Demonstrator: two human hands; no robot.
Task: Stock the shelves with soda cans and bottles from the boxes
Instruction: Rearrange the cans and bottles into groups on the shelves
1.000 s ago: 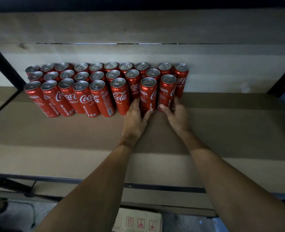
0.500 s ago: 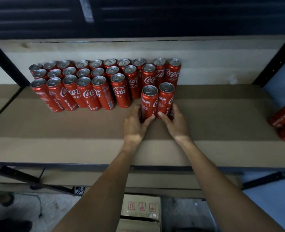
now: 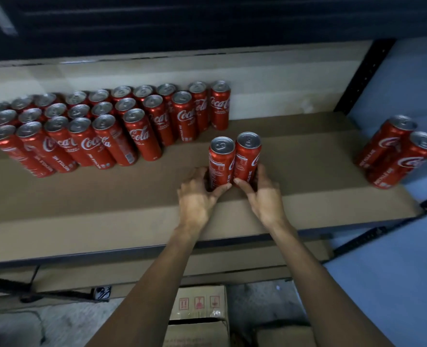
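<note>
Cardboard-lined shelf [image 3: 307, 176] boards are seen from above in dim light, with a block of red cans [image 3: 112, 131] ranked at the back left. Nearer the front edge, well apart from that block, two cans are held upright and touching. The left can [image 3: 220, 162] is gripped low by the left hand [image 3: 194, 200] and the right can [image 3: 248, 157] by the right hand [image 3: 266, 199]. Thumbs are curled across the fronts; the other fingers are mostly hidden behind. Two further cans [image 3: 396, 152] are blurred at the right edge. A carton [image 3: 199, 303] is glimpsed below, its markings too small to read.
</note>
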